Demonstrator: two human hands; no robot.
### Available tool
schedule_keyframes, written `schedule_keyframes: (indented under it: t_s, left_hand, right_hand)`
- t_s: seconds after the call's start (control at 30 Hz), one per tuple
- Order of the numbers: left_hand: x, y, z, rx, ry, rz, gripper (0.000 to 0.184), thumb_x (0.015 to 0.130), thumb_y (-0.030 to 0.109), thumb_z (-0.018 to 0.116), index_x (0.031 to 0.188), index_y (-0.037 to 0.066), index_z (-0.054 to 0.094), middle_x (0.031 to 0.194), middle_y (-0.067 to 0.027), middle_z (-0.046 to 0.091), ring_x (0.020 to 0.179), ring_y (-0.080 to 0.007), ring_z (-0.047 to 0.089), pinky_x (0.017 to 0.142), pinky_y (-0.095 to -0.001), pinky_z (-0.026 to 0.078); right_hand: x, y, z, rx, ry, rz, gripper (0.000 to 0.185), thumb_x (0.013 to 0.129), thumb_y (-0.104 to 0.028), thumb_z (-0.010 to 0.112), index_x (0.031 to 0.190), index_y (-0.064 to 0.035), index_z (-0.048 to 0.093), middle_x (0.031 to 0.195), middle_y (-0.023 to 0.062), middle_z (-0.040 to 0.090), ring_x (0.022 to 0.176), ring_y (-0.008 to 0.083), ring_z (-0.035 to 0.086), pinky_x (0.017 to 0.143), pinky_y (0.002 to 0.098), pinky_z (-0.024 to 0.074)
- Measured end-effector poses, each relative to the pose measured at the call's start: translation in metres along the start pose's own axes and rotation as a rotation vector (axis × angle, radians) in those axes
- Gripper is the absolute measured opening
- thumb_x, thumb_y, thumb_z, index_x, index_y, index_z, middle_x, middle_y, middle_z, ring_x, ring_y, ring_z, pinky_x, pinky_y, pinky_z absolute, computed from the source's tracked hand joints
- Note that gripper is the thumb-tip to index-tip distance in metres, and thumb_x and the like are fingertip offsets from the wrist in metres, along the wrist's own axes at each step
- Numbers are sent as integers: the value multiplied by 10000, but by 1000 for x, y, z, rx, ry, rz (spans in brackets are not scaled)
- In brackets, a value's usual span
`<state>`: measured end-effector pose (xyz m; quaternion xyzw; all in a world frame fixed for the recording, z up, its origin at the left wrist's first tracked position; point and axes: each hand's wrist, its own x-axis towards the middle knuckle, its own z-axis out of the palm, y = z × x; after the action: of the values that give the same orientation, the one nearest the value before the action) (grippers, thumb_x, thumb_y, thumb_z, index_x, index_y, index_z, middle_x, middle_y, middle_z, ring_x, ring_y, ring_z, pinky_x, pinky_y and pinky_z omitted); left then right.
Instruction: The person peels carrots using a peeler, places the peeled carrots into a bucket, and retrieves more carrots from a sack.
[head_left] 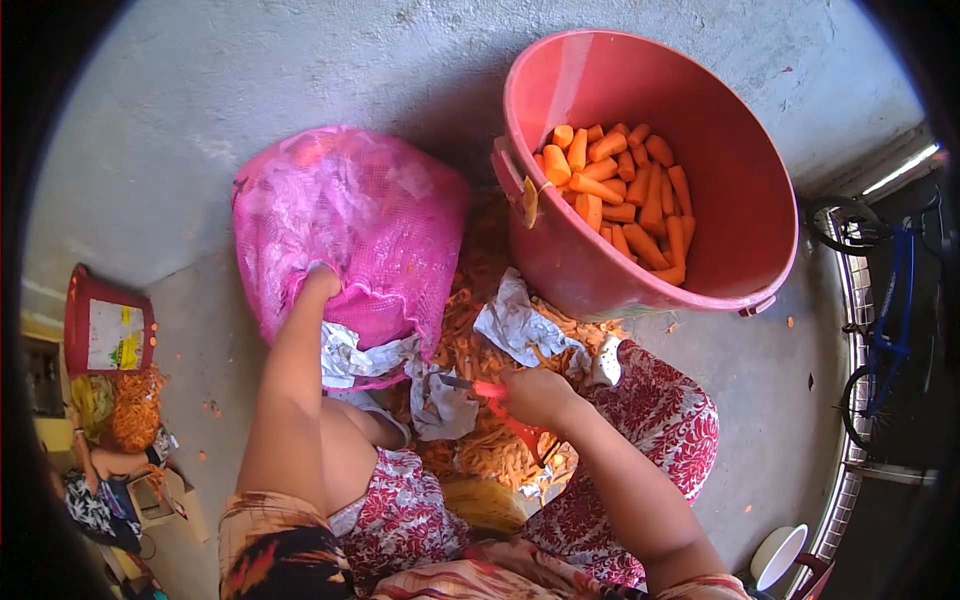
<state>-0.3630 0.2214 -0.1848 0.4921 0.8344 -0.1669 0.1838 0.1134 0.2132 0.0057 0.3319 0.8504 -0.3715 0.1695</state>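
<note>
My left hand [322, 283] reaches into the opening of a pink mesh sack [390, 230]; its fingers are hidden inside. In my right hand [540, 398] is a red-handled peeler [490, 390], its dark tip pointing left, above the peel heap. Orange peelings [480, 345] lie between my legs, with crumpled paper [520, 320] on top. More paper [365, 358] shows at the sack's mouth. At the upper right stands a big red tub [730, 170] holding several peeled carrots [600, 170].
A grey wall [420, 50] rises behind the sack and tub. At far left, another person [95, 475] sits near a red container [105, 320] and a cardboard box [170, 505]. A white bowl [778, 557] is at lower right, a blue bicycle [893, 300] at far right.
</note>
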Motion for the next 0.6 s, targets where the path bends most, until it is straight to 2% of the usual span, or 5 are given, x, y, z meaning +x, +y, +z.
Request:
schedule_keyframes:
  t_s: [0.07,0.1,0.2,0.33,0.6]
  left_hand:
    - [-16,11,-28,-238,100,0,302,641,131,533,896,-21,596,920,-202,582,828,-338,572,686,-382,456]
    - [-30,27,-34,-728,-42,-170,304,665,174,514,888,-16,595,907,-210,579,822,-352,567,684,-379,451]
    - [-62,56,-61,-507,50,-192,306,674,188,500,896,2,598,935,-214,564,847,-347,558,724,-369,445]
    - [-56,52,-56,120,-40,48,299,661,135,491,913,17,601,991,-195,549,879,-331,550,767,-358,435]
    - [-104,86,-77,-252,453,251,188,701,129,499,797,-6,587,866,-223,567,814,-356,549,699,-389,428]
  right_hand:
    - [1,-1,0,-10,-7,-3,253,738,-233,509,878,-22,516,801,178,593,754,314,584,656,401,458]
    - [2,-5,-3,-15,-27,9,256,739,-234,508,884,-23,513,799,177,593,752,315,583,655,401,458]
    - [5,-6,2,-11,-33,8,258,742,-241,505,887,-28,513,794,172,593,748,316,582,653,403,456]
    - [7,-4,5,-10,-1,-24,247,738,-224,497,887,-27,515,792,170,594,749,317,580,650,405,454]
    - [12,-1,4,8,-20,-3,234,724,-181,502,890,-17,510,808,180,586,781,329,564,684,410,436]
